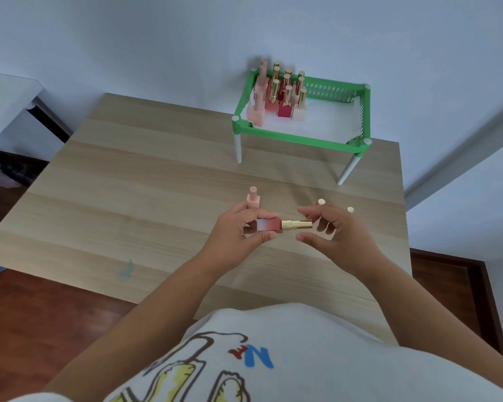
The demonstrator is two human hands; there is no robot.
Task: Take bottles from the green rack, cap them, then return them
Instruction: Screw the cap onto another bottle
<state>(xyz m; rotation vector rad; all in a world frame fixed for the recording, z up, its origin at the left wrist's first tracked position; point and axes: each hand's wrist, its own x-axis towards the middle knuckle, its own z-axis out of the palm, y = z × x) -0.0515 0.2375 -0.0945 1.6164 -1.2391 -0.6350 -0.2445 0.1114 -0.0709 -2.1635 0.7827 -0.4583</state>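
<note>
One bottle (269, 225) is in play right now, held sideways over the wooden table (145, 181) — its reddish square body pinched between the thumb and fingers of the left hand (238, 227). Just behind that hand a pale pink bottle (253, 197) stands on the table with its cap on; my guess is it is finished and waiting to go back. Moving across, a gold cap (296, 224) sits on the neck of the held bottle, and the right hand (331, 227) has its fingers curled loosely about the cap's far end — whether they actually press on it, I cannot tell. It looks seated, or very nearly. Past that hand, two loose caps (321, 202) stand on the table, near each other, so at least two more bottles want capping. Further back and to the right, the green rack (299, 137) stands against the wall, its left part crowded with bottles, most showing gold or pink tops. Returning is what remains for the held one.
</note>
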